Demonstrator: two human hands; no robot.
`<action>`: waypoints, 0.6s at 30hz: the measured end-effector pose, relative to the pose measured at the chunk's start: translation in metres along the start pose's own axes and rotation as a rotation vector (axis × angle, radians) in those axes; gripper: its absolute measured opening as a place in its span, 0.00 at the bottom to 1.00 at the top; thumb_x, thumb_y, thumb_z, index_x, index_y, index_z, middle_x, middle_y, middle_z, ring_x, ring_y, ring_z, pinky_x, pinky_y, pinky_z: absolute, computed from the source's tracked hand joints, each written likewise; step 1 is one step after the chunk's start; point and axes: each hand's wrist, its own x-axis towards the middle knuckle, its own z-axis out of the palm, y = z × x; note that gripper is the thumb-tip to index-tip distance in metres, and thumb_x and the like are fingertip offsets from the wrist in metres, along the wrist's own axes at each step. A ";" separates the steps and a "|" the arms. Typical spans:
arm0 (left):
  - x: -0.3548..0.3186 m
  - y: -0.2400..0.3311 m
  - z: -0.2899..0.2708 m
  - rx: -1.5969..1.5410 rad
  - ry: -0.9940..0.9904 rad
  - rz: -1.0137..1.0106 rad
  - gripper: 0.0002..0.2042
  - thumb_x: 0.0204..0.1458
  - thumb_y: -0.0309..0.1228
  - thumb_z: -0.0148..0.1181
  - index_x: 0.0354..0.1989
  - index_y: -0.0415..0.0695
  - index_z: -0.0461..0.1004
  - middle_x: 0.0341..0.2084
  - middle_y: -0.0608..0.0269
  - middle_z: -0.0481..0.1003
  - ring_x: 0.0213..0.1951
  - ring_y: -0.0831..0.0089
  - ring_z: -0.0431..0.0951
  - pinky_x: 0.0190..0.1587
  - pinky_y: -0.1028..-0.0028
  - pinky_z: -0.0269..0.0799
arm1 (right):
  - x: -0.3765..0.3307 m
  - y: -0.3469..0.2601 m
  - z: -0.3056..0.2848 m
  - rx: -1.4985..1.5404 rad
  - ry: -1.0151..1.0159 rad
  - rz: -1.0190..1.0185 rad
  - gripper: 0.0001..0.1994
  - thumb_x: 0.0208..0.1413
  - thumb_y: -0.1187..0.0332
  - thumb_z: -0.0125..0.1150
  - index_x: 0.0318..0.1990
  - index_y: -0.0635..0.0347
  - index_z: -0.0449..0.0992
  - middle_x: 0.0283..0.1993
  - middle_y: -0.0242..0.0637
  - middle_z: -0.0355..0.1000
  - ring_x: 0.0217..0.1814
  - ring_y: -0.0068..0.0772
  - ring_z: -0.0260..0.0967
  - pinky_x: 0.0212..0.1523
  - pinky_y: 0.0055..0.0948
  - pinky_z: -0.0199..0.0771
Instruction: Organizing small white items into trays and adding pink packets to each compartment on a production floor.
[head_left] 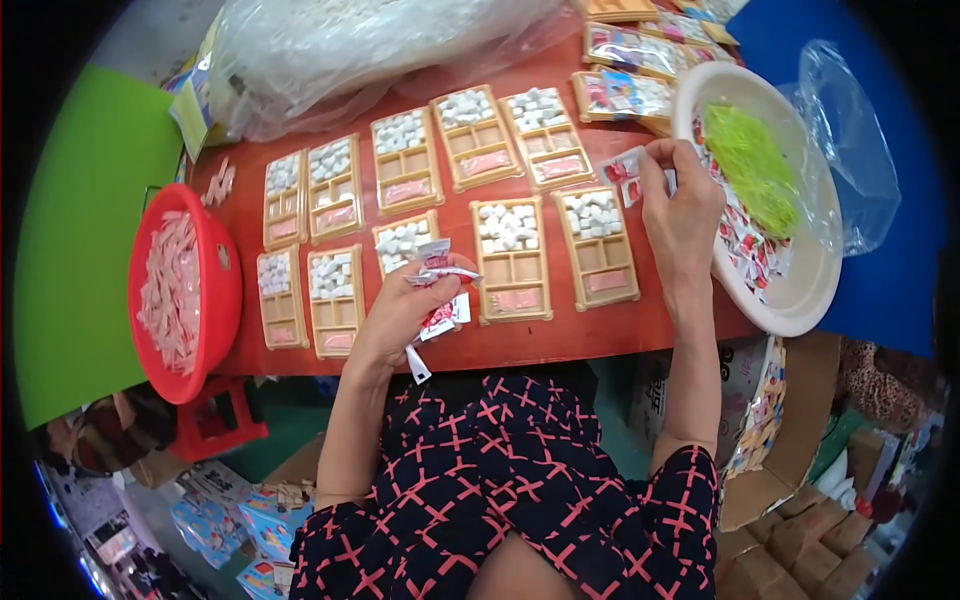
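My left hand (415,305) is closed round a bunch of small red-and-white sachets (440,318), which poke out above and below the fingers. It hovers over the near row, partly hiding a tan divided tray (404,232). Over at the right, my right hand (680,205) pinches with thumb and forefinger at similar sachets (622,172) beside the white basin. Two rows of tan trays stand on the red table (450,345). Each visible tray holds white cubes (508,226) in its large far compartment; most show a pink packet (517,299) in a near one.
At left stands a red basin (222,290) full of pink packets. A white oval basin (818,300) at right holds sachets and a lime-green bag (750,170). A large clear bag (370,50) and wrapped, filled trays (625,95) lie at the back.
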 end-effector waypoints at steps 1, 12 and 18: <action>-0.002 -0.004 -0.006 -0.035 -0.019 0.002 0.09 0.49 0.29 0.51 0.37 0.39 0.70 0.25 0.66 0.71 0.19 0.83 0.70 0.19 0.85 0.65 | 0.004 -0.002 0.009 -0.019 0.023 -0.050 0.03 0.46 0.74 0.53 0.29 0.63 0.69 0.26 0.42 0.69 0.23 0.34 0.66 0.25 0.29 0.65; 0.009 -0.025 -0.040 -0.199 -0.221 -0.028 0.10 0.48 0.28 0.54 0.37 0.38 0.69 0.29 0.63 0.72 0.26 0.79 0.73 0.28 0.81 0.71 | 0.003 0.013 0.076 -0.371 -0.186 -0.446 0.06 0.45 0.73 0.53 0.33 0.60 0.68 0.26 0.39 0.68 0.21 0.37 0.67 0.22 0.29 0.68; 0.014 -0.024 -0.054 -0.225 -0.273 -0.056 0.09 0.49 0.27 0.52 0.37 0.37 0.69 0.29 0.62 0.72 0.28 0.79 0.73 0.29 0.80 0.71 | 0.023 0.013 0.054 0.332 -0.380 0.442 0.07 0.48 0.76 0.49 0.37 0.65 0.68 0.25 0.32 0.68 0.25 0.18 0.66 0.27 0.15 0.67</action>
